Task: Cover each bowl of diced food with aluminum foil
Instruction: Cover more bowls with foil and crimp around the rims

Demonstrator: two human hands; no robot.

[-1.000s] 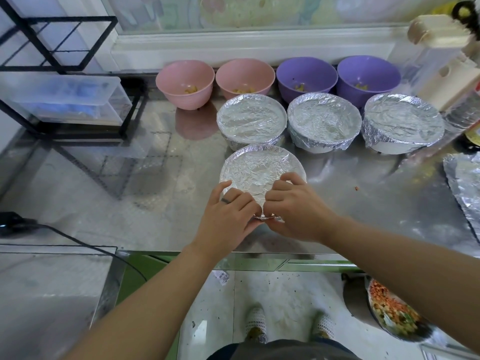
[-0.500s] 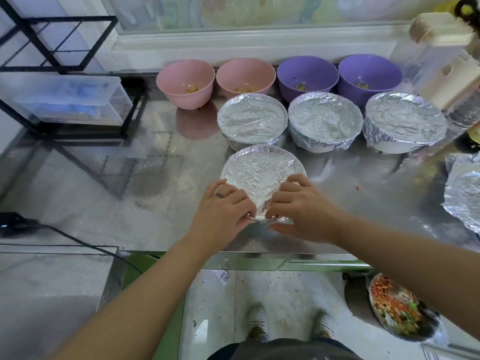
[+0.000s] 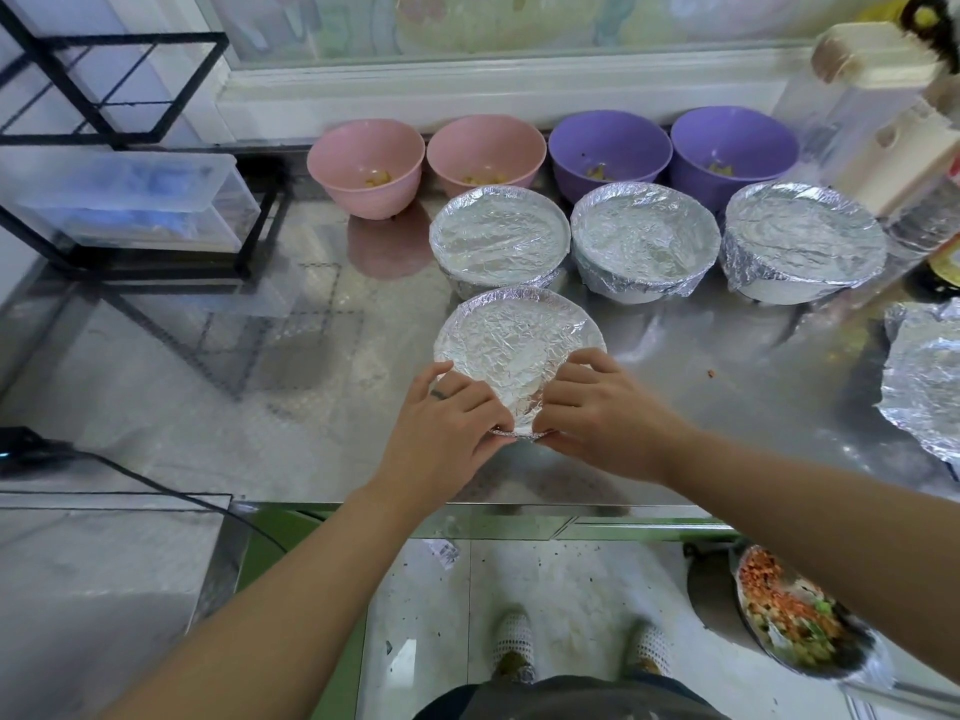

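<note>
A bowl topped with crinkled aluminum foil [image 3: 511,337] sits at the middle of the steel counter. My left hand [image 3: 447,423] and my right hand [image 3: 597,407] both press the foil at its near rim, fingertips almost meeting. Behind it stand three foil-covered bowls: left [image 3: 498,233], middle [image 3: 644,236], right [image 3: 802,239]. At the back, two pink bowls [image 3: 366,161] [image 3: 485,153] and two purple bowls [image 3: 610,148] [image 3: 732,148] hold a little diced food, uncovered. Another foil-covered bowl [image 3: 924,376] sits at the right edge.
A black wire rack with a clear plastic box [image 3: 130,200] stands at the left. Clear containers with cream lids [image 3: 878,111] crowd the back right. A black cable [image 3: 130,475] runs along the front left edge. Below the counter at the right is a pan of diced vegetables [image 3: 789,621].
My hands have slid slightly around the near rim, still pressing the foil. The view shifted a little left, bringing the foil-covered bowl at the right edge further into sight.
</note>
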